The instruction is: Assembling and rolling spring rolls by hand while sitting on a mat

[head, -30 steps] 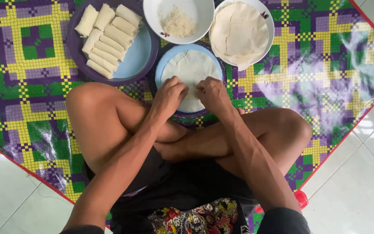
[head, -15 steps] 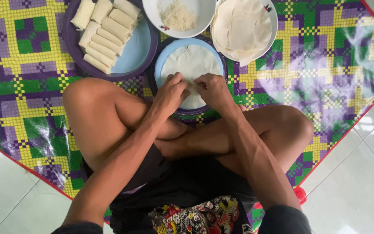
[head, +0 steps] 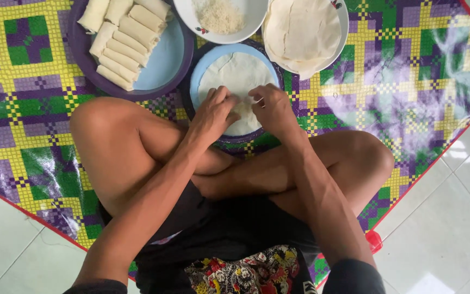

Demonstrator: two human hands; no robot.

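I sit cross-legged on a patterned mat. A thin white wrapper sheet (head: 236, 73) lies flat on a blue plate (head: 199, 71) in front of my knees. My left hand (head: 213, 114) and my right hand (head: 273, 109) both rest on the near edge of that sheet, fingers pinching and folding it over filling that is hidden beneath them. A purple-rimmed blue plate (head: 161, 68) at the upper left carries several rolled white spring rolls (head: 123, 38). A white bowl (head: 186, 16) with pale shredded filling (head: 221, 16) stands behind the sheet. At the upper right a white plate (head: 344, 24) bears a stack of wrappers (head: 303, 32).
The mat (head: 28, 109) is glossy plastic, checked in yellow, green and purple with a red edge. White floor tiles (head: 441, 234) lie to the right and lower left. A small red object (head: 373, 241) sits at the mat's edge by my right thigh.
Both hands have shifted slightly along the near edge of the sheet, closing toward each other; the view has tilted a little downward.
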